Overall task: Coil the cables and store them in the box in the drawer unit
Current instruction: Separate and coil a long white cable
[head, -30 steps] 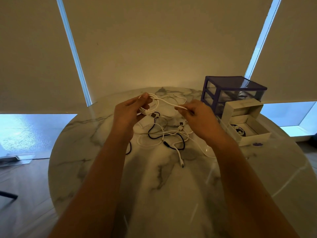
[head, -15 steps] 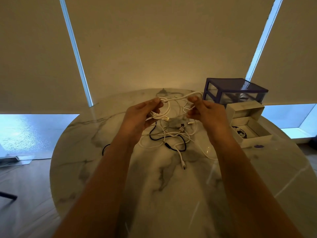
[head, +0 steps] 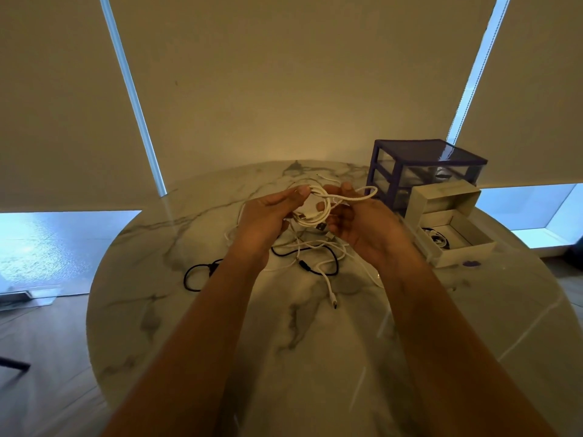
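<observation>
A white cable [head: 318, 206] is wound into a small coil held above the table between both hands. My left hand [head: 268, 216] grips the coil's left side, thumb on top. My right hand [head: 362, 222] pinches the cable's free end, which loops out to the right toward the drawer unit. Under the hands lies a tangle of white and black cables [head: 315, 257]. A purple drawer unit [head: 422, 165] stands at the right, with an open white box [head: 454, 234] in front of it holding a coiled cable.
The round marble table [head: 220, 326] carries everything. A separate black cable loop [head: 198, 275] lies left of my left forearm. A small purple piece [head: 471, 263] sits by the box's front corner. Closed blinds hang behind the table.
My hands have come closer together over the coil. The right hand brought the free end round, leaving a loop sticking out to the right.
</observation>
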